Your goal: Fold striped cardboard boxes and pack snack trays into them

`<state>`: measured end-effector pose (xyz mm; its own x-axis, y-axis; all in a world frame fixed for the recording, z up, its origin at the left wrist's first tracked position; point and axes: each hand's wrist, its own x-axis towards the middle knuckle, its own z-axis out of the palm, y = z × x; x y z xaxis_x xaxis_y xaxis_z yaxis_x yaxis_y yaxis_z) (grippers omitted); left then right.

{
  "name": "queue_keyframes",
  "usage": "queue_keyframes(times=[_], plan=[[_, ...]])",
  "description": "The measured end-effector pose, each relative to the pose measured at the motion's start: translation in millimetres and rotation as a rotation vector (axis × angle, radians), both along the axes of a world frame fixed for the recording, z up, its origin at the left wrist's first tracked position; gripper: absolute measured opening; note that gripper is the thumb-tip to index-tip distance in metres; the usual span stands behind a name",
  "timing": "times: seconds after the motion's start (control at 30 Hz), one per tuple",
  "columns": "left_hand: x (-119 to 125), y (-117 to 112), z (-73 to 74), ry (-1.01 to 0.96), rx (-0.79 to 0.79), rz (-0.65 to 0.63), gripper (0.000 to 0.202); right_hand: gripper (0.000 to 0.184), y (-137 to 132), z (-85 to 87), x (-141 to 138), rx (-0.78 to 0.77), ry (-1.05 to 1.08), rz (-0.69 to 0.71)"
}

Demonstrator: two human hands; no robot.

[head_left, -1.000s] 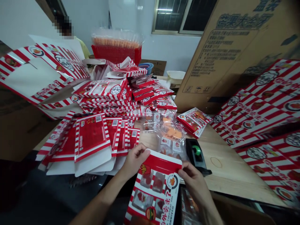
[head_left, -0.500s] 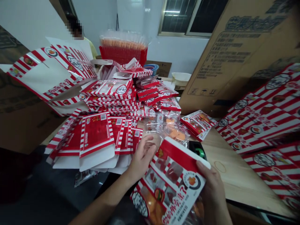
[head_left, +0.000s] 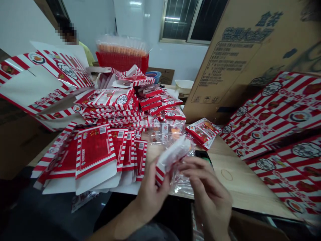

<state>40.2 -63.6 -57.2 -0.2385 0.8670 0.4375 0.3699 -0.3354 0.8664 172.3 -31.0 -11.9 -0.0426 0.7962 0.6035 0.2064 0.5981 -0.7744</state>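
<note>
My left hand (head_left: 152,195) is closed on a red-and-white striped box (head_left: 170,157), which is tilted edge-on and blurred by motion. My right hand (head_left: 208,192) is beside the box's lower right end with its fingers curled; its grip is smeared. Both hands are over the near edge of the wooden table (head_left: 240,187). Clear plastic trays with orange pieces (head_left: 170,132) lie just behind the box. A black tape dispenser (head_left: 202,154) peeks out behind my right hand.
Flat red-and-white cartons (head_left: 95,154) fan out at left, with a heap of folded boxes (head_left: 120,100) behind. A filled box (head_left: 204,130) lies mid-table. Large striped cartons (head_left: 281,120) stand at right before a tall brown cardboard box (head_left: 245,57). A person (head_left: 75,40) is at the far left.
The box lay face-up between my hands; now it is turned edge-on and lifted higher. My right hand has moved from its far corner to its near side.
</note>
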Motion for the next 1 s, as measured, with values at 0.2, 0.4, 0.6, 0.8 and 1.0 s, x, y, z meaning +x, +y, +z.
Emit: queue_keyframes(times=[0.2,0.4,0.6,0.8,1.0], plan=[[-34,6,23.5,-0.263,0.085,0.127,0.051,0.046,16,-16.7,6,-0.200,0.208,0.008],[-28,9,5.4,0.085,0.295,0.097,0.012,0.040,-2,-57.2,12,-0.222,0.251,-0.098],[4,31,-16.4,0.128,0.470,0.081,0.025,0.030,8,-103.4,15,-0.036,0.403,-0.382],[-1,36,-17.3,0.127,0.443,0.125,0.025,0.030,1,-106.1,20,0.026,0.277,-0.343],[-10,28,-22.6,0.140,0.333,0.147,0.025,0.020,-5,-112.9,18,0.054,0.138,-0.353]])
